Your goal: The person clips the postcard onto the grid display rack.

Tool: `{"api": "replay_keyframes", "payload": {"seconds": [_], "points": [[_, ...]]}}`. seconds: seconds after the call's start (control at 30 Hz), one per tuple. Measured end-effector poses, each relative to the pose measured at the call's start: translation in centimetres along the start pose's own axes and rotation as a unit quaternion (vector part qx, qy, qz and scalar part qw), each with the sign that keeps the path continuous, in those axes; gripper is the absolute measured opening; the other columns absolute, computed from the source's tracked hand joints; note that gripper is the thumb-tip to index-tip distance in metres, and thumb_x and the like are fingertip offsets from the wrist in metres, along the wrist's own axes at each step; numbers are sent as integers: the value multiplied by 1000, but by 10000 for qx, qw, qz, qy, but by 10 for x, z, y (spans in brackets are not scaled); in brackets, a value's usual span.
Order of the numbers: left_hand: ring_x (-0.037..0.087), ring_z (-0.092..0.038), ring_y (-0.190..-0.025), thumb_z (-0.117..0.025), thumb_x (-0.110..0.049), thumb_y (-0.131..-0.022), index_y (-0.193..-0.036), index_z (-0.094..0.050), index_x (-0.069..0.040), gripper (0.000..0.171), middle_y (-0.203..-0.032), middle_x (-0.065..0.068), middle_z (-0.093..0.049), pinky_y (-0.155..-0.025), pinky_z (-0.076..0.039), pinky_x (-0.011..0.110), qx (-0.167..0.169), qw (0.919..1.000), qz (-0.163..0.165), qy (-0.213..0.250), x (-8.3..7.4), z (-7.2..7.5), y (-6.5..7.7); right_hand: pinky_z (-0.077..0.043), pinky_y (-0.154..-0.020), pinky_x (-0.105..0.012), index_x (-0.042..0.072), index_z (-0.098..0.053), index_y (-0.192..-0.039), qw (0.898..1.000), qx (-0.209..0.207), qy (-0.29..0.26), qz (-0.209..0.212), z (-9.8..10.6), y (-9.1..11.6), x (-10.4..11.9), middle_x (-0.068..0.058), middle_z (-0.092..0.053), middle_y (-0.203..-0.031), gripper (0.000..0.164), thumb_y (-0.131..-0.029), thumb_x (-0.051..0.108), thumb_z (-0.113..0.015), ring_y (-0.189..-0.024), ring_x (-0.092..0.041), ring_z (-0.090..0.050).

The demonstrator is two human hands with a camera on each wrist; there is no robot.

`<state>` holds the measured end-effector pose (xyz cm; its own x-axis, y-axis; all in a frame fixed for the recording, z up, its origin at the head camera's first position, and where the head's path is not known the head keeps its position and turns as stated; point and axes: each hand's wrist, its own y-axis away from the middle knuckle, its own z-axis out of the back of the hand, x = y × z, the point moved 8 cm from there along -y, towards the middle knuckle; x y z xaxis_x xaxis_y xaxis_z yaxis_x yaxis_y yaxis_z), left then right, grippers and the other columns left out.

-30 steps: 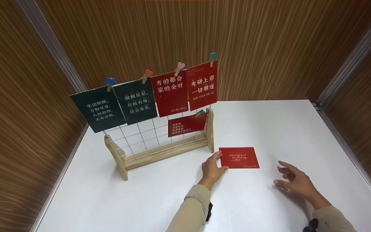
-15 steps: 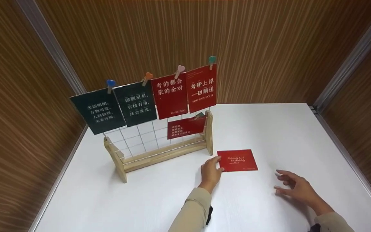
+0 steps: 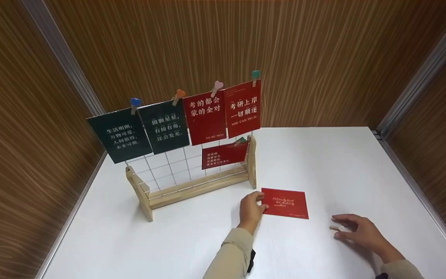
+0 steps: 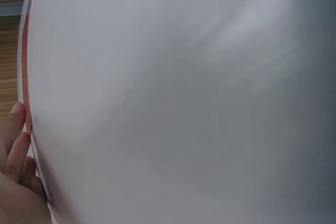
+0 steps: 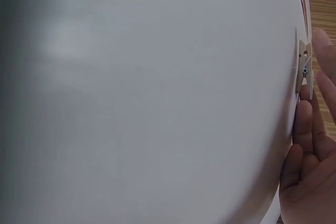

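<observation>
In the head view a red card (image 3: 285, 209) with white script lies on the table, right of the wire rack. My left hand (image 3: 251, 211) holds its left edge, thumb and fingertips at the margin; the left wrist view shows the card (image 4: 25, 61) edge-on at those fingertips. Off to the right, my right hand (image 3: 362, 232) is bent around a small wooden clothespin (image 3: 334, 228), with the fingers and thumb spread either side of it. Seen from the right wrist, the clothespin (image 5: 304, 69) with its metal spring stands among the fingers.
A wire grid rack on a wooden base (image 3: 199, 190) stands at the left. Along its top hang two dark green cards (image 3: 120, 135) and two red ones (image 3: 243, 108) on heart-topped pegs. A smaller-looking red card (image 3: 225, 155) is clipped lower. Wood-grain panels (image 3: 308, 62) enclose the table.
The red card and my left hand have shifted toward me, the card turning slightly clockwise. My right hand has drawn nearer too, and the clothespin now shows between its fingers and thumb.
</observation>
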<state>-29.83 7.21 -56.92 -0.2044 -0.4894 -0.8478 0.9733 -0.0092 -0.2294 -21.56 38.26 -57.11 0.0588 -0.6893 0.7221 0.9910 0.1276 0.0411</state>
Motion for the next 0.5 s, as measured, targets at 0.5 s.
{"api": "replay_keyframes", "payload": {"seconds": [0.5], "points": [[21, -64, -89, -80, 7, -66, -94, -69, -3, 32, -86, 4, -70, -84, -47, 33, 31, 9999, 130, -40, 0, 1, 1, -49, -88, -33, 14, -73, -99, 9988, -18, 411, -265, 2, 0, -3, -4, -66, -106, 30, -71, 19, -83, -102, -23, -60]]}}
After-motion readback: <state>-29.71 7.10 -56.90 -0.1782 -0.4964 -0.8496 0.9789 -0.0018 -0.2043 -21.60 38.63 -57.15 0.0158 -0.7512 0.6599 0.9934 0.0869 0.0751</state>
